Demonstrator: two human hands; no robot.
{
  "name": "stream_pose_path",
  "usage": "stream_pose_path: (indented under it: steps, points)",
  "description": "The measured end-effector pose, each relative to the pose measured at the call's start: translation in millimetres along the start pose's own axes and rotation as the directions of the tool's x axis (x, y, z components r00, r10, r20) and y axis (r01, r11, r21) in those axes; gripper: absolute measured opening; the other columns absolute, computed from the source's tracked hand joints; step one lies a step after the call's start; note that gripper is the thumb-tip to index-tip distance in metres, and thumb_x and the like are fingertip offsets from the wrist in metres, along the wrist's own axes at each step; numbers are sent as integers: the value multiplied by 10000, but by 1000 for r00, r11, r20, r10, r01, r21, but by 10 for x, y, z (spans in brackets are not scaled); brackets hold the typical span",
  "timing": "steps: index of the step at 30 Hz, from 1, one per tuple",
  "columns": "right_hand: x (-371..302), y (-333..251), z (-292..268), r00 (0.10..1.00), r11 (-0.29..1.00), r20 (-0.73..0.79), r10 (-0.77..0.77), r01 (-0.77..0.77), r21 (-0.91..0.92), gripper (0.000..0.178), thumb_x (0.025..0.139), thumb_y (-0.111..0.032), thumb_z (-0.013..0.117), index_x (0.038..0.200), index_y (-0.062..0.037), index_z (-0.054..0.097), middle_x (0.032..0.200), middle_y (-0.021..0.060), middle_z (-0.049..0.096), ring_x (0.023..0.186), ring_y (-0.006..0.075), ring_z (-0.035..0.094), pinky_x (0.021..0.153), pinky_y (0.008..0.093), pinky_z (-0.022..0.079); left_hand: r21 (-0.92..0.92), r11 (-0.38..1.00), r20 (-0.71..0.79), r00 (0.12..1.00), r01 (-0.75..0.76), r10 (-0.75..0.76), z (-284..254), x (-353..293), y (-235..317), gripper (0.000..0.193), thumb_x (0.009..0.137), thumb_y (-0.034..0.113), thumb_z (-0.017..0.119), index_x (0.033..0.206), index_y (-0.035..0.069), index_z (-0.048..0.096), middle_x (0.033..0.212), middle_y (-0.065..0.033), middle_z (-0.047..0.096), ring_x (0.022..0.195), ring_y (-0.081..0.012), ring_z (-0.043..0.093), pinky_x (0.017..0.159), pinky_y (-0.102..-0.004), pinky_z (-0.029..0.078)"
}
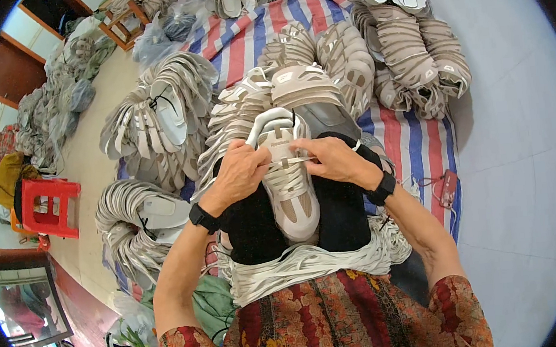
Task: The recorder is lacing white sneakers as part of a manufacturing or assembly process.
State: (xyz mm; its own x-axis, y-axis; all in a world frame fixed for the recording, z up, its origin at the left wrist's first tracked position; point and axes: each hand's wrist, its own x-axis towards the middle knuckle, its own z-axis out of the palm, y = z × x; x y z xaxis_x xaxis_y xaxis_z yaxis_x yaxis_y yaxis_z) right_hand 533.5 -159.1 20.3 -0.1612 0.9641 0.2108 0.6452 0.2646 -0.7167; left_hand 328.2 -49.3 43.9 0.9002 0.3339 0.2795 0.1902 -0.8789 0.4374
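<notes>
A beige and white sneaker upper point(299, 215) rests between my black-clad knees, its rounded toe toward me. White laces point(288, 179) cross its front below the tongue point(280, 148). My left hand point(234, 171) has its fingers curled at the left eyelet edge, pinching the lace there. On the opposite edge, my right hand point(337, 159) pinches the lace between thumb and forefinger. The lace ends are partly hidden by my fingers. A bundle of loose white shoelaces point(320, 260) lies across my lap.
Stacked beige shoe uppers point(303, 84) surround me in front, with more curved stacks point(138, 214) at left and others point(406, 47) at far right. Beneath them spreads a striped sheet point(392, 142). A red stool point(50, 205) and a seated person point(10, 176) are at far left.
</notes>
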Motion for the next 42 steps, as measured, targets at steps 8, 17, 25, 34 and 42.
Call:
stream_pose_path:
  steps: [8, 17, 25, 34, 42]
  points:
    - [-10, 18, 54, 973, 972, -125, -193, 173, -157, 245, 753, -107, 594, 996, -84, 582, 751, 119, 613, 648, 295, 592, 558, 352, 464, -7, 999, -35, 999, -33, 32, 48, -49, -4, 97, 656, 60, 667, 742, 88, 633, 628, -22, 553, 644, -192, 514, 778, -325, 363]
    - [40, -75, 122, 985, 979, -171, -37, 1, -204, 133, 782, -206, 565, 854, -107, 616, 694, 98, 614, 611, 279, 606, 531, 366, 475, -8, 1000, -17, 1000, -9, 9, 7, -21, 78, 157, 612, 67, 701, 757, 82, 642, 653, -33, 566, 671, -197, 514, 786, -328, 363]
    - [83, -125, 173, 976, 979, -201, 82, -116, -165, 152, 787, -211, 537, 813, -81, 611, 633, 145, 593, 600, 321, 598, 556, 415, 474, 105, 993, -181, 983, 44, -25, 283, -39, 112, 113, 616, 30, 662, 692, 73, 590, 628, -50, 530, 646, -221, 502, 764, -353, 369]
    - [151, -160, 141, 960, 946, -146, 237, -263, -190, 183, 754, -199, 520, 719, -47, 616, 628, 188, 585, 612, 362, 592, 576, 446, 478, 80, 996, -141, 990, 34, -22, 182, -33, 138, 150, 607, 55, 672, 721, 70, 576, 632, -55, 537, 646, -236, 506, 772, -359, 370]
    - [156, -139, 136, 945, 952, -143, 294, -303, -42, 187, 727, -204, 526, 733, -46, 625, 678, 174, 603, 664, 362, 595, 605, 448, 472, 136, 988, -160, 986, 70, -47, 261, -36, 171, 147, 604, 41, 661, 725, 60, 580, 624, -64, 533, 644, -243, 509, 818, -382, 378]
